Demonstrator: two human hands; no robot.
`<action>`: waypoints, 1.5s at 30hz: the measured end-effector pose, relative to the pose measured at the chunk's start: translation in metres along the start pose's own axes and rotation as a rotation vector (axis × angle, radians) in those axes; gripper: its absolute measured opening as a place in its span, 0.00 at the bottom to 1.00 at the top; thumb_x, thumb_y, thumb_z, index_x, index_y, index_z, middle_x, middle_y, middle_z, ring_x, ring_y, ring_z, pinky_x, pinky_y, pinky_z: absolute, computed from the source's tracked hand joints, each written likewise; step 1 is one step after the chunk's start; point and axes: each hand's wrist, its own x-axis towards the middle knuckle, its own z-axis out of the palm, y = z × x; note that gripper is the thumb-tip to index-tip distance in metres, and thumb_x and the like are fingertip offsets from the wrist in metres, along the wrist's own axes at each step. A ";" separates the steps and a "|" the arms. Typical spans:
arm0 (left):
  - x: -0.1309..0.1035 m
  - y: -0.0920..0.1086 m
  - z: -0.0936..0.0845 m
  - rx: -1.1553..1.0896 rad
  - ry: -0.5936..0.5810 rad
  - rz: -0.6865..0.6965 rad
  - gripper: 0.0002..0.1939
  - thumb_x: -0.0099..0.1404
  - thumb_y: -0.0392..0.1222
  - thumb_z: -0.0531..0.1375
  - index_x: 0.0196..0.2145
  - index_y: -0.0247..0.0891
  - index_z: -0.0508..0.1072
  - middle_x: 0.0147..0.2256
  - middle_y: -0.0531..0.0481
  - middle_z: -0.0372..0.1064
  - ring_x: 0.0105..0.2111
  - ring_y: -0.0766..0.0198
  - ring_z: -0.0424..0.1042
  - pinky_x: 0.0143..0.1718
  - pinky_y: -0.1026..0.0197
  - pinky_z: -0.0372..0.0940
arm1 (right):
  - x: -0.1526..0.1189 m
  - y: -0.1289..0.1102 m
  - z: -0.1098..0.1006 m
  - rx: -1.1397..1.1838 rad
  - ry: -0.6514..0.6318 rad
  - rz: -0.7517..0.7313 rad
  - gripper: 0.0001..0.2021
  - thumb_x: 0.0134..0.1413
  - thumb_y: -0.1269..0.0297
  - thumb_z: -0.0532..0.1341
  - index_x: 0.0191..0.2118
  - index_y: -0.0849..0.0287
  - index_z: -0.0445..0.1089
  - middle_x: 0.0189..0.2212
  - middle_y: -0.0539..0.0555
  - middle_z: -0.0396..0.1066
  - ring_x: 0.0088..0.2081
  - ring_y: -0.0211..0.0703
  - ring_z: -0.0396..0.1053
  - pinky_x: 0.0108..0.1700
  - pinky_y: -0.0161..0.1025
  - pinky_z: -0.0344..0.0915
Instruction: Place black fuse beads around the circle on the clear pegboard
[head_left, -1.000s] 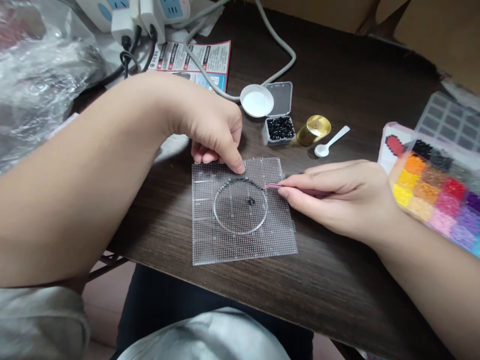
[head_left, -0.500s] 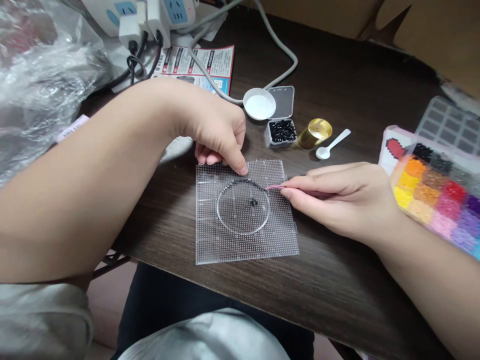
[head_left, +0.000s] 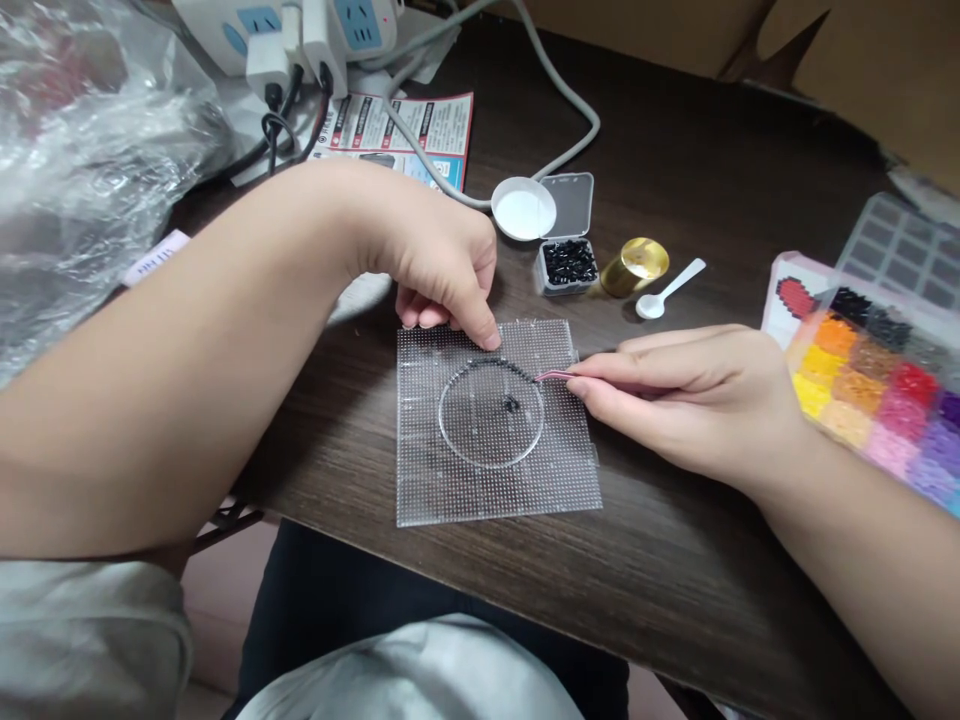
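Observation:
A clear square pegboard (head_left: 424,460) lies on the dark table, with a clear ring (head_left: 491,467) on it. Black beads (head_left: 491,363) run along the ring's upper arc, and a small cluster of black beads (head_left: 511,404) sits inside. My left hand (head_left: 450,270) grips the board's far edge, thumb on top and fingers curled at the rim. From the right, my right hand (head_left: 682,400) pinches pink tweezers (head_left: 555,375), their tips at the right end of the bead row. Whether a bead is between the tips is too small to tell.
Behind the board stand an open box of black beads (head_left: 568,263), a white dish (head_left: 523,210), a gold cup (head_left: 634,267) and a white spoon (head_left: 667,292). A colored bead case (head_left: 862,390) is at right. Crinkled plastic (head_left: 97,150) and a power strip (head_left: 360,25) lie far left.
The whole view has shifted slightly, so everything appears a little further right. Both hands, the tweezers and the pegboard keep nearly the same positions relative to each other.

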 end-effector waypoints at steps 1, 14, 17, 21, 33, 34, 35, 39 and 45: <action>-0.001 0.000 0.001 -0.005 0.010 0.009 0.32 0.73 0.53 0.76 0.14 0.47 0.73 0.16 0.49 0.72 0.20 0.60 0.70 0.37 0.48 0.69 | 0.000 -0.001 0.000 0.004 0.001 0.000 0.11 0.74 0.70 0.79 0.48 0.44 1.00 0.37 0.51 0.94 0.30 0.46 0.89 0.30 0.39 0.84; -0.004 0.003 0.003 -0.020 0.015 0.002 0.31 0.76 0.50 0.73 0.16 0.46 0.73 0.16 0.48 0.72 0.23 0.60 0.70 0.35 0.50 0.67 | -0.001 -0.001 0.000 -0.038 0.032 0.044 0.11 0.73 0.68 0.80 0.51 0.45 1.00 0.35 0.51 0.93 0.28 0.45 0.85 0.27 0.38 0.81; -0.006 0.005 0.005 -0.022 0.035 0.006 0.31 0.76 0.52 0.74 0.16 0.46 0.73 0.17 0.49 0.73 0.23 0.61 0.69 0.35 0.50 0.66 | -0.002 -0.002 0.002 -0.021 0.051 0.045 0.10 0.72 0.68 0.81 0.51 0.45 1.00 0.38 0.52 0.95 0.30 0.47 0.88 0.29 0.38 0.84; -0.006 0.007 0.006 -0.070 0.023 -0.015 0.31 0.76 0.53 0.75 0.17 0.46 0.74 0.17 0.50 0.73 0.21 0.61 0.70 0.35 0.51 0.68 | -0.003 -0.003 0.004 0.066 0.090 0.108 0.07 0.69 0.66 0.83 0.49 0.48 0.99 0.40 0.54 0.96 0.31 0.47 0.90 0.32 0.36 0.87; -0.002 0.005 0.004 -0.119 -0.005 -0.044 0.27 0.74 0.53 0.79 0.20 0.44 0.78 0.19 0.48 0.74 0.22 0.59 0.72 0.38 0.50 0.72 | 0.003 -0.009 0.001 0.123 -0.043 0.200 0.05 0.66 0.68 0.76 0.42 0.56 0.93 0.22 0.49 0.80 0.19 0.36 0.67 0.21 0.31 0.62; 0.000 0.005 0.004 -0.111 -0.004 -0.068 0.28 0.73 0.53 0.79 0.19 0.44 0.78 0.19 0.48 0.74 0.22 0.59 0.72 0.39 0.50 0.71 | 0.003 -0.010 0.002 0.139 -0.065 0.197 0.05 0.66 0.67 0.76 0.41 0.57 0.93 0.21 0.48 0.78 0.19 0.36 0.66 0.20 0.31 0.60; 0.003 0.005 0.004 -0.103 -0.006 -0.088 0.28 0.73 0.54 0.79 0.19 0.44 0.78 0.19 0.48 0.75 0.23 0.59 0.73 0.39 0.51 0.72 | 0.002 -0.010 0.003 0.148 -0.084 0.189 0.05 0.67 0.66 0.76 0.41 0.57 0.93 0.21 0.48 0.77 0.19 0.35 0.65 0.19 0.32 0.59; 0.007 0.006 0.005 -0.075 0.001 -0.086 0.29 0.75 0.56 0.78 0.20 0.43 0.78 0.21 0.47 0.76 0.25 0.57 0.76 0.42 0.50 0.73 | -0.001 -0.007 0.004 0.122 -0.087 0.106 0.05 0.70 0.67 0.77 0.44 0.57 0.95 0.24 0.49 0.81 0.20 0.35 0.68 0.21 0.31 0.62; 0.000 0.012 0.008 0.030 0.043 -0.055 0.25 0.81 0.52 0.72 0.25 0.43 0.79 0.18 0.50 0.75 0.25 0.59 0.75 0.42 0.50 0.71 | -0.005 -0.001 0.001 0.056 -0.051 -0.031 0.08 0.74 0.72 0.77 0.48 0.55 0.97 0.32 0.52 0.90 0.25 0.37 0.79 0.27 0.29 0.73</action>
